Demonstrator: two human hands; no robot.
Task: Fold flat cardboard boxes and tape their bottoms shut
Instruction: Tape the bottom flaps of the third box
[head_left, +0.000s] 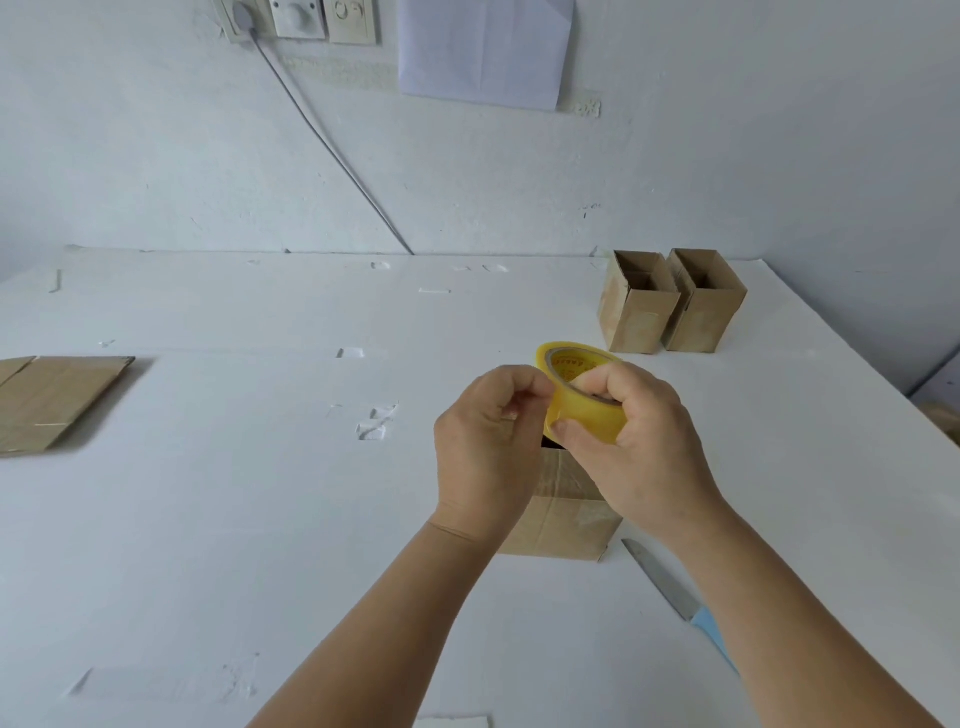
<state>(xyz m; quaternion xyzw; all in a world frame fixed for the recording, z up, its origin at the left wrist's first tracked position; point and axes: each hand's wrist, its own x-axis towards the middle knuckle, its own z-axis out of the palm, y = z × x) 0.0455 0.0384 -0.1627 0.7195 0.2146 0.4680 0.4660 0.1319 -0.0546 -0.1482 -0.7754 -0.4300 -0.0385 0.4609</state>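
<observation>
Head view. Your right hand (631, 441) grips the yellow tape roll (582, 395), fingers hooked through its core and thumb pressed on the outer face. Your left hand (488, 441) is curled, fingertips pinched right at the roll's left edge; whether they have hold of the tape end you cannot tell from here. Both hands hang above the folded box (563, 512), which sits on the white table (260, 519) near centre-right. Your hands and wrists cover most of the box's upper part; only its lower side panel shows, with a glossy strip of clear tape across it.

Around you: a knife (675, 597) with a blue handle lies on the table just right of the box, blade tip pointing toward the box corner, its handle partly under your right forearm. Two finished boxes (670, 306) stand upright side by side at the far right of the table, open tops up, touching or nearly so. A flat cardboard blank (52, 400) lies at the far left edge, well apart from the work. On the wall behind: sockets (298, 18), a grey cable (332, 150) running down to the table's back edge, and a white sheet of paper (483, 49).
</observation>
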